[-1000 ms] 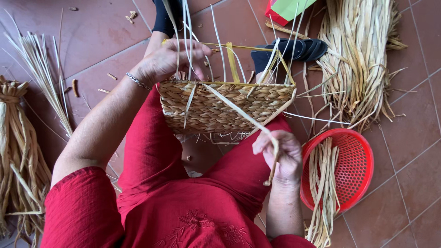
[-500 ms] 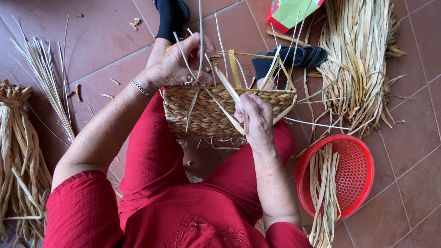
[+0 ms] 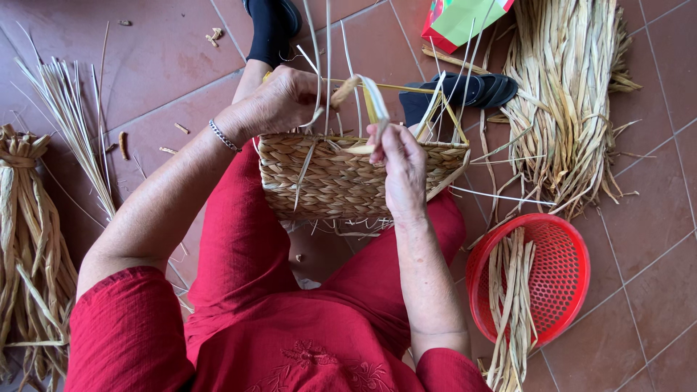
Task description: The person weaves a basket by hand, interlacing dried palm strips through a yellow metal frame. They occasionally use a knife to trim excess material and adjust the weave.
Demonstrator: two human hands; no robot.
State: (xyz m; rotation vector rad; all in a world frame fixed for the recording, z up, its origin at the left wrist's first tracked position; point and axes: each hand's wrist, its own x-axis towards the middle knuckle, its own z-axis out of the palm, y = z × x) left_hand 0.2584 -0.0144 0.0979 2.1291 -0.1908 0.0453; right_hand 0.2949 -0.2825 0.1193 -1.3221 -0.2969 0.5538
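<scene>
Basket work fills the middle of my view: a half-woven straw basket (image 3: pixel 348 178) rests on the lap between red-trousered knees, its rim turned to the far side, with thin pale uprights sticking out of the top. I see the right hand (image 3: pixel 403 170) laid over the near wall of the basket, its fingers (image 3: pixel 385 138) closed in a pinch on a flat weaving strand (image 3: pixel 370 98) that loops up over the rim. The left hand (image 3: pixel 279 101) sits at the far left corner of the rim, fingers curled shut around the rim and some of the uprights; a thin bracelet (image 3: pixel 223 136) circles that wrist. Just right of the knees, on the tiled floor (image 3: pixel 145 65), a red plastic basket (image 3: pixel 563 279) holds a handful of dried strips. Farther right and far, a large bundle of straw (image 3: pixel 573 101) lies spread out, with a dark sandal (image 3: pixel 483 89) beside it. At the left edge stands a tied bundle (image 3: pixel 25 225), and near it a fan of thin stalks (image 3: pixel 69 116).
</scene>
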